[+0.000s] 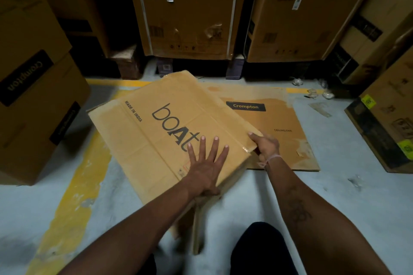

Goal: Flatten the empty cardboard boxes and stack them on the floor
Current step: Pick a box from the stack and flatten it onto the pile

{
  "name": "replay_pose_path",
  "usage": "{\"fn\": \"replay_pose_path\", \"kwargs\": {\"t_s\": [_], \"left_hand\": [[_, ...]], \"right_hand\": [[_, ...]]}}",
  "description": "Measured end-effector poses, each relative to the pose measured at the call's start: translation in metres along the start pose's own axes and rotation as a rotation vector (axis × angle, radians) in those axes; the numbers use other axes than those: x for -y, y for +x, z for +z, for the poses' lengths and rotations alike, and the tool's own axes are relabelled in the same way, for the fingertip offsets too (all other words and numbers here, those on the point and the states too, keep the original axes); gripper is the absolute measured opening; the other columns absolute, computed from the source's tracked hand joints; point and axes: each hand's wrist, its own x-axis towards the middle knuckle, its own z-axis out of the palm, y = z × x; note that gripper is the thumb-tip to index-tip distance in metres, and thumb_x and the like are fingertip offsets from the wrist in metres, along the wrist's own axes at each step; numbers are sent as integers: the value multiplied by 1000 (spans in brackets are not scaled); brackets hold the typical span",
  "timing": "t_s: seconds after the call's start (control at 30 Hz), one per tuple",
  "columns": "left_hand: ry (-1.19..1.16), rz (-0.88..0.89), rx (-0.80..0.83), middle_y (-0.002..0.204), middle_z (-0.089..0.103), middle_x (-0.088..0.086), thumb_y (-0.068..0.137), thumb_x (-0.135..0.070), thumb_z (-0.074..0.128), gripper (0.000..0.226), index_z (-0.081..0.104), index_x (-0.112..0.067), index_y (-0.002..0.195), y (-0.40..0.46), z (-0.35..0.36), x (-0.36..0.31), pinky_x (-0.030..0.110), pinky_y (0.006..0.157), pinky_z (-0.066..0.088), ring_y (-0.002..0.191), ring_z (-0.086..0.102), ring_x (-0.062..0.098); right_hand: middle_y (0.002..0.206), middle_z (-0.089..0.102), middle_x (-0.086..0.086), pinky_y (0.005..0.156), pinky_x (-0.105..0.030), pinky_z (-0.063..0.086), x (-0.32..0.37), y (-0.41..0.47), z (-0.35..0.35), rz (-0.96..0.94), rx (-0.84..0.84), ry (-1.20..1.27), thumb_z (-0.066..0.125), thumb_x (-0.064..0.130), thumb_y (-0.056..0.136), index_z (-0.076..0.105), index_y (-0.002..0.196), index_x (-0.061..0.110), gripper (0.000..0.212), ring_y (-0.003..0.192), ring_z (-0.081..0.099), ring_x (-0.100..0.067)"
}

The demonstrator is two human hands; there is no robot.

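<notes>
Two hands on boAt box point(156, 131): left hand point(206, 163) fingers splayed flat, right hand point(266, 145) fingers gripping its corner.

the floor point(335, 196) is pale grey concrete, scuffed and dusty, crossed by worn yellow painted lines point(73, 190): one broad stripe runs along the left side toward the camera, another runs across the far side, close to the stored goods. tall brown cartons point(190, 18) stand in a row at the back, raised on small blocks point(234, 67), with dark gaps between them. more large cartons point(33, 96) are stacked at the left edge, bearing black "crompton" labels, and others point(384, 123) sit at the right with yellow-green stickers. bits of crumpled clear plastic point(317, 92) lie on the floor at the far right. the light is dim, and brightest on the floor.
</notes>
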Motion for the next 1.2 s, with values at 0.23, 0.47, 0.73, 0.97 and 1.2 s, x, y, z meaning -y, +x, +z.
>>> {"fn": "replay_pose_path", "kwargs": {"t_s": [0.23, 0.47, 0.73, 0.97, 1.2], "left_hand": [[-14, 35, -9, 158, -47, -5, 64, -36, 95, 157, -35, -40, 153, 4, -19, 84, 75, 115, -13, 145, -42, 35], [-293, -92, 10, 166, -32, 5, 64, -93, 61, 133, 1, -24, 161, 3, -41, 87, 75, 115, -11, 149, -29, 48], [-488, -252, -392, 155, 42, 30, 105, -36, 10, 51, 40, -25, 144, 16, -12, 61, 73, 119, -2, 154, 7, 51], [-625, -244, -479, 148, 51, 22, 91, -48, 2, 56, 44, -26, 118, 14, 5, 65, 49, 127, -13, 150, 24, 38], [-669, -261, -442, 161, 35, 22, 98, -62, 6, 73, 40, -18, 145, 24, 13, 72, 37, 123, -18, 155, 13, 38]], "right_hand": [[75, 62, -12, 38, -19, 37, 37, -36, 17, -155, 290, -105, 64, -5, 93, 67, 111, -5, 17, 56, 53, -16], [63, 56, -1, 62, -44, 59, 45, -77, 88, -558, 464, -655, 74, 15, 76, 59, 76, 14, 15, 62, 58, -21], [119, 73, -13, 90, -44, 61, 66, -60, 108, -191, 671, -431, 36, 69, 102, 76, 114, 7, 75, 96, 76, -35], [154, 52, 0, 118, -44, 23, 5, -17, 132, -151, 551, -338, 18, 66, 106, 62, 143, 22, 73, 143, 38, -15], [101, 75, -8, 99, -47, 48, 14, -14, 134, -167, 529, -982, 7, 101, 76, 77, 90, 18, 109, 95, 67, -29]]}}
